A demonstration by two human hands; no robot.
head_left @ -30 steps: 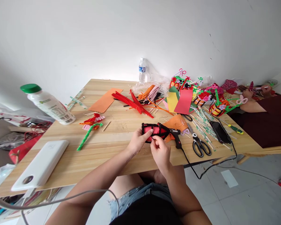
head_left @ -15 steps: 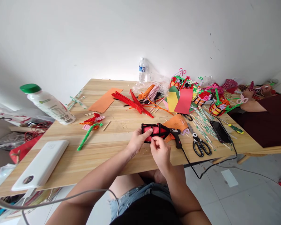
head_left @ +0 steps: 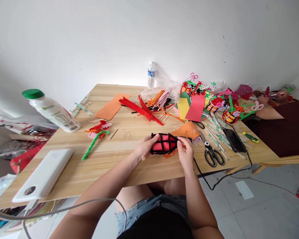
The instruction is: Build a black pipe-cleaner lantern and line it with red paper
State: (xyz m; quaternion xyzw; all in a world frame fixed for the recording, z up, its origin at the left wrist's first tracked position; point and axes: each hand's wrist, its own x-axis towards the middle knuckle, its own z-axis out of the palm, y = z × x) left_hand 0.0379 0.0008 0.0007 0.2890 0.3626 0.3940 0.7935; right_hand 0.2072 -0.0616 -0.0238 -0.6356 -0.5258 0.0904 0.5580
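Between my hands is a red paper lantern [head_left: 165,142] framed in black pipe cleaners, lying sideways with its narrowing end to the right. My left hand [head_left: 145,147] grips its left end, thumb on top. At the tapered right end, the fingers of my right hand [head_left: 185,152] pinch the black tip. Behind my right hand lies a glue gun, mostly hidden, with its black cord [head_left: 201,174] running off the table edge. An orange paper piece [head_left: 189,129] is under and behind the lantern. Black-handled scissors [head_left: 210,152] rest to the right of my right hand.
Red pipe cleaners [head_left: 139,108], coloured paper sheets [head_left: 196,108], paper-wrapped sticks [head_left: 215,132] and a phone [head_left: 233,139] lie on the table. A white power bank [head_left: 45,172] and a tilted white bottle [head_left: 56,113] are at left. Another person's arm [head_left: 269,111] is at far right.
My right hand has moved right, from the lantern's middle to its tapered end. The lantern has turned to show more red side, and my right hand now covers the glue gun's handle.
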